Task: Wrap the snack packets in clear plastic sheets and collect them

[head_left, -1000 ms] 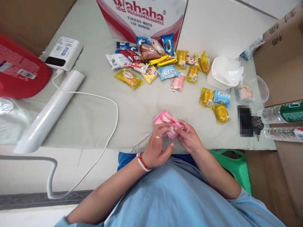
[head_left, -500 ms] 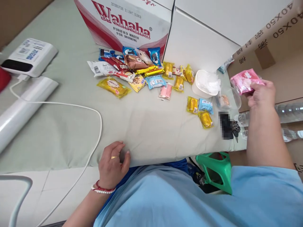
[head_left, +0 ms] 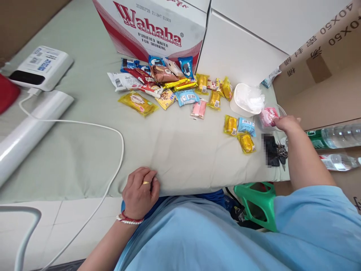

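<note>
My right hand [head_left: 288, 123] reaches out at the right, its fingers closed on a pink packet [head_left: 269, 115]. The packet is down in a clear plastic container [head_left: 282, 110], partly covered by my fingers. Loosely curled, my left hand [head_left: 141, 192] rests at the front edge of the cloth-covered surface [head_left: 180, 150] with nothing seen in it. Left of the container is a white tub [head_left: 239, 108] with a crumpled clear bag [head_left: 253, 97] in it. Two yellow packets [head_left: 246, 143] and a blue packet [head_left: 246, 125] lie in front of the tub.
A pile of wrapped snacks [head_left: 163, 73] lies against the Wahaha box [head_left: 152, 30]. Black keys [head_left: 272, 151] and plastic bottles [head_left: 341, 136] are near my right arm. At left are a white device [head_left: 42, 67], its cable [head_left: 84, 123] and a plastic roll [head_left: 36, 131]. A green stool [head_left: 256, 205] stands below.
My right hand has moved left and down, carrying the pink packet from above the right edge into the clear container. My left hand's fingers have curled in a little more.
</note>
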A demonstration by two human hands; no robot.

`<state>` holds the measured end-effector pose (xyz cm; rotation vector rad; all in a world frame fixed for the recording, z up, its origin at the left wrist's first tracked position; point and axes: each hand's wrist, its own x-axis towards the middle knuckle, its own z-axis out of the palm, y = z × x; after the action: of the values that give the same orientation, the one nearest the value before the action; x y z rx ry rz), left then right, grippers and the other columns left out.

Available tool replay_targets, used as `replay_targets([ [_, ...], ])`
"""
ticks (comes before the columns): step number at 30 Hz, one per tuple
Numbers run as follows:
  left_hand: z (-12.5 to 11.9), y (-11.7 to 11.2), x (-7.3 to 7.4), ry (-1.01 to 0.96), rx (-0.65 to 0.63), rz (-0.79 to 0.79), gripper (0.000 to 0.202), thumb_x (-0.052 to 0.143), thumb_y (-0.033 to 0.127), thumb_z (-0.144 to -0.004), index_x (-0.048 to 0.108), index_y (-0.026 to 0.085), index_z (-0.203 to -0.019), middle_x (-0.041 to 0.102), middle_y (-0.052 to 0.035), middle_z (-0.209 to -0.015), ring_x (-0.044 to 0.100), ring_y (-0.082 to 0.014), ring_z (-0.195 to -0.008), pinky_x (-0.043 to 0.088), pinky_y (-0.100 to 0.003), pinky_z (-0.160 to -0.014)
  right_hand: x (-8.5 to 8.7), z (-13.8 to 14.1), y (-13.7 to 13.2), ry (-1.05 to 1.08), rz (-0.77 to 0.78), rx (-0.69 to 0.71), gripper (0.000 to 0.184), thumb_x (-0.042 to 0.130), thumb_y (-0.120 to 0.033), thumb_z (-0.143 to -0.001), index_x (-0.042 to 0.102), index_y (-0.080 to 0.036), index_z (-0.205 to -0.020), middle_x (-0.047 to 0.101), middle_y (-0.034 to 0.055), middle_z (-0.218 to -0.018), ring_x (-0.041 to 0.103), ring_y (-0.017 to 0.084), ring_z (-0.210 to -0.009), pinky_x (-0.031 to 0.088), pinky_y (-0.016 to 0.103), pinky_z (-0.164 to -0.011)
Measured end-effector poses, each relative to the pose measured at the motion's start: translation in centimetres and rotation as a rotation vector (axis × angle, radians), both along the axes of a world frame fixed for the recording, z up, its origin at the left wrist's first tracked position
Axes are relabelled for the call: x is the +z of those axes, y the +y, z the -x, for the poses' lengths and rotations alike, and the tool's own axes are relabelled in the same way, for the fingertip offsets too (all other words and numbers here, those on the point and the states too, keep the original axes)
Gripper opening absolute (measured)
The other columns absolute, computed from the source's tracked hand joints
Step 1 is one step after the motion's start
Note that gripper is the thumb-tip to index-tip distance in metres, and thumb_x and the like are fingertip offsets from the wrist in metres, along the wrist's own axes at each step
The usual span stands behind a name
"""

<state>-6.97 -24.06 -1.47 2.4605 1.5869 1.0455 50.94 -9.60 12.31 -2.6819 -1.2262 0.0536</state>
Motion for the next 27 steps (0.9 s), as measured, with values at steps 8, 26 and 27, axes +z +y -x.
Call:
replay_targets([
  [8, 0.8, 1.7, 2.2, -0.111, -0.082, 0.039, 0.02, 0.062, 0.009, -0.091, 0.064, 0.02, -0.107, 0.067, -0.0093, -0.104, 0.067, -0.026, -0.103, 0.057, -0.04, -0.089, 0.8, 1.2, 0.3, -0.236, -0.09, -0.133, 0.032, 0.059, -0.018, -0.097, 0.074, -0.007, -0.123, 0.064, 0.0291, -0.133, 0.057, 0.028, -0.121, 0.039, 0.04, -0.1],
  [26, -0.2, 2.0, 0.7, 0.097, 0.015, -0.111, 0.018, 0.067, 0.006, -0.083, 0.067, 0.019, -0.096, 0.069, -0.0069, -0.087, 0.065, -0.0258, -0.091, 0.055, -0.036, -0.08, -0.9, 4.5, 10.6, -0.227, -0.044, 0.114, 0.06, 0.067, -0.027, -0.09, 0.059, 0.012, -0.135, 0.061, 0.0278, -0.131, 0.06, 0.015, -0.112, 0.035, 0.038, -0.085],
  [27, -0.3, 2.0, 0.7, 0.098, 0.015, -0.109, 0.018, 0.067, 0.006, -0.083, 0.067, 0.019, -0.095, 0.069, -0.0069, -0.087, 0.065, -0.0259, -0.091, 0.055, -0.036, -0.08, -1.0, 4.4, 10.9, -0.229, -0.017, 0.124, 0.062, 0.067, -0.029, -0.091, 0.058, 0.013, -0.135, 0.059, 0.0295, -0.133, 0.06, 0.015, -0.113, 0.034, 0.038, -0.084],
])
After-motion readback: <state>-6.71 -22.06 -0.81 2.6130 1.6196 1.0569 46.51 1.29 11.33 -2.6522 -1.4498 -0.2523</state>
